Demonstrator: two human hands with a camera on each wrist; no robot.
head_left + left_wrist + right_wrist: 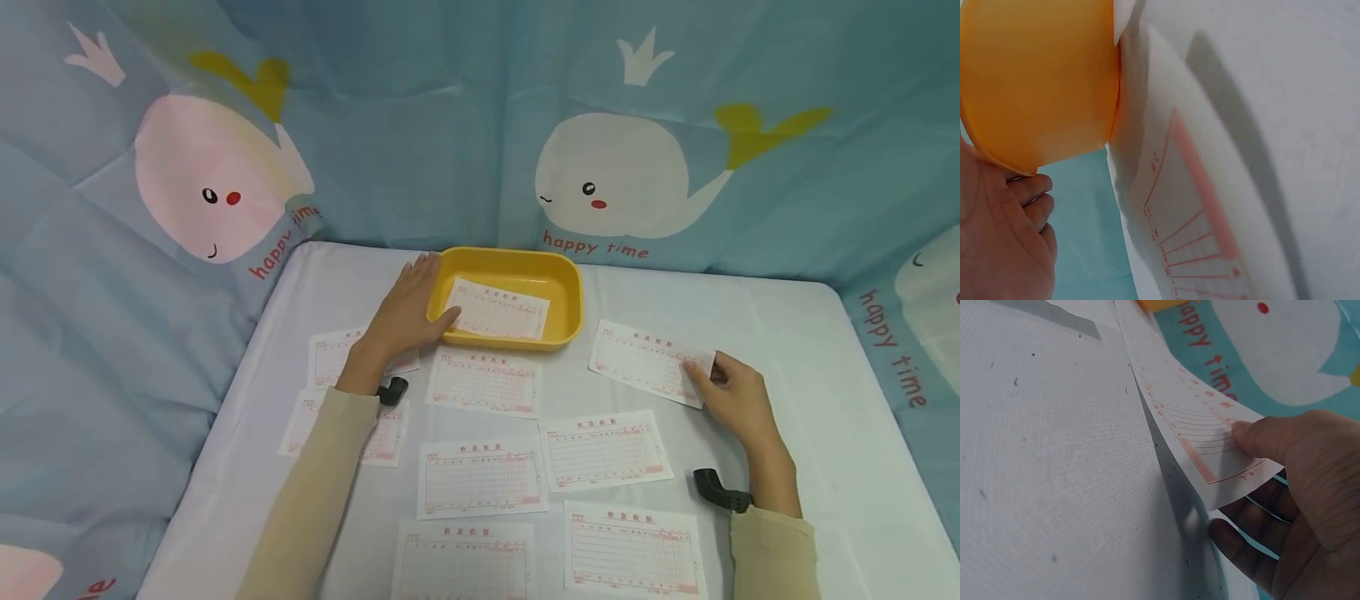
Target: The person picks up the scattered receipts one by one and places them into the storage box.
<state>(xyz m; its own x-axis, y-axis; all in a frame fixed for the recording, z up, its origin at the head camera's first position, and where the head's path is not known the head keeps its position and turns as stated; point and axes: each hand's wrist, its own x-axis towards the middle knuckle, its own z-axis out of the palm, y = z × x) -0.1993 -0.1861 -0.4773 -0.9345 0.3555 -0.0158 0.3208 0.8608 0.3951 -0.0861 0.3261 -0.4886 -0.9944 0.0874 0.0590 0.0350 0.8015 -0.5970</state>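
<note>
A yellow plastic tray [566, 337] stands at the back of the table, with a printed receipt slip [498, 310] lying in it. My left hand [405, 308] holds the tray at its left side, thumb over the rim; the left wrist view shows bent fingers [1038, 203] outside the tray wall. To the tray's right, my right hand [738, 396] pinches another receipt slip [648, 360] by its right end. In the right wrist view this slip [1197, 428] slants up off the tabletop, with the thumb on its printed face.
More red-printed slips lie spread over the white tablecloth [825, 375]: one in front of the tray [483, 382], several nearer me, and two partly under my left forearm [315, 492]. A blue whale-print curtain [420, 125] hangs behind and at the sides.
</note>
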